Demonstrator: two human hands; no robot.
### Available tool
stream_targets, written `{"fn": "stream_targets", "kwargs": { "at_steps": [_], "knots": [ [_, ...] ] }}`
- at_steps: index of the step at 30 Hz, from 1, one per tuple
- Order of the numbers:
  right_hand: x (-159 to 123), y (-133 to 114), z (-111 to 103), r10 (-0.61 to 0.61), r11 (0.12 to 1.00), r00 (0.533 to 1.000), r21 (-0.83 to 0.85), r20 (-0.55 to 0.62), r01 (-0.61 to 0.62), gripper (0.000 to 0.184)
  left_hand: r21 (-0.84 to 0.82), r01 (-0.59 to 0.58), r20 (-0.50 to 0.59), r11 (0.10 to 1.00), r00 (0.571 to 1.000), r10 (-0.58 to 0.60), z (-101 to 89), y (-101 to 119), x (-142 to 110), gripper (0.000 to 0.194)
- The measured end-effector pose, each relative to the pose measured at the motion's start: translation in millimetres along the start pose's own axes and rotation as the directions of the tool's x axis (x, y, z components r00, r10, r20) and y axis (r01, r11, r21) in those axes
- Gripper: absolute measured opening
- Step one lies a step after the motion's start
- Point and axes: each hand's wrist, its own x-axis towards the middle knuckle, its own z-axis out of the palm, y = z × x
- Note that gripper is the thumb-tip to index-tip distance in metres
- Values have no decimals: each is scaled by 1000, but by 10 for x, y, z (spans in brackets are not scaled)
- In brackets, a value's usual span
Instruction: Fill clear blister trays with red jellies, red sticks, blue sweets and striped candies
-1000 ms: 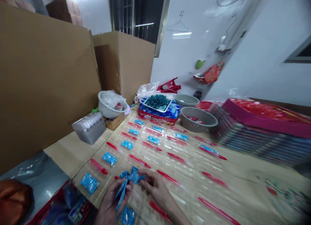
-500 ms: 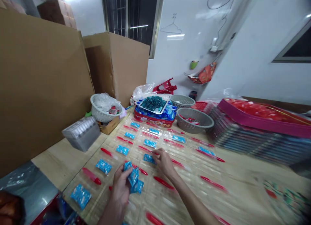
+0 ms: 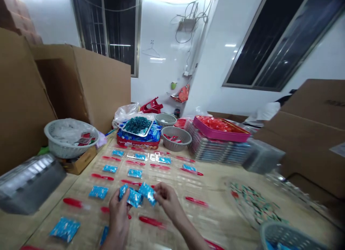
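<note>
Blue packets (image 3: 134,197) are bunching in the left hand (image 3: 118,210) over the counter (image 3: 212,185), and from my remote seat I'm seeing that grip clamping round them. Opposite, the right hand (image 3: 165,197) is pinching the edge of a single packet (image 3: 147,193), fingertips together on it, right by the bunch. I'm reading this step as separating one from the handful; the next move, I'm judging, is calling for a firm pinch on that one alone. Below, red pen-shaped pieces (image 3: 151,221) are lying across clear trays (image 3: 167,176), some with a packet alongside. On wording: white print is dotting the packets, nothing legible; dark lettering is showing on the carton (image 3: 304,135) at right, too blurred for reading, and the red tin (image 3: 137,145) is carrying marks I'm not making out.
</note>
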Motion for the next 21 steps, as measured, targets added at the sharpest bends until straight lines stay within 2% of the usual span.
{"fn": "stream_targets", "kwargs": {
  "at_steps": [3,6,8,11,14,16,18,19,21],
  "knots": [
    [427,128,-443,-94,968,986,-242,-140,58,9,38,81,42,996,996,-83,65,-30,29,51],
    [779,216,-736,-70,884,981,-467,-182,-24,14,57,162,59,985,985,-165,169,-32,-13,59],
    [884,234,-811,-43,847,980,-527,-193,-67,14,59,191,60,980,979,-195,244,-45,-39,60],
    [800,195,-744,-100,838,968,-544,-230,-43,16,43,181,75,983,980,-183,344,-98,-46,56],
    [473,129,-513,-113,904,978,-426,-173,29,17,5,158,93,987,983,-158,445,-186,-48,50],
    [199,110,-339,-3,983,999,-182,-41,-4,21,-15,156,105,988,983,-154,522,-255,-69,48],
    [-26,126,-232,74,996,996,51,51,-77,28,-15,164,120,986,980,-161,599,-327,-100,45],
    [-99,145,-229,84,989,996,121,36,-88,28,-10,170,132,985,977,-167,634,-360,-114,44],
    [-155,191,-355,74,983,994,171,-79,-60,23,5,190,154,982,970,-189,692,-418,-128,41]
  ]
}}
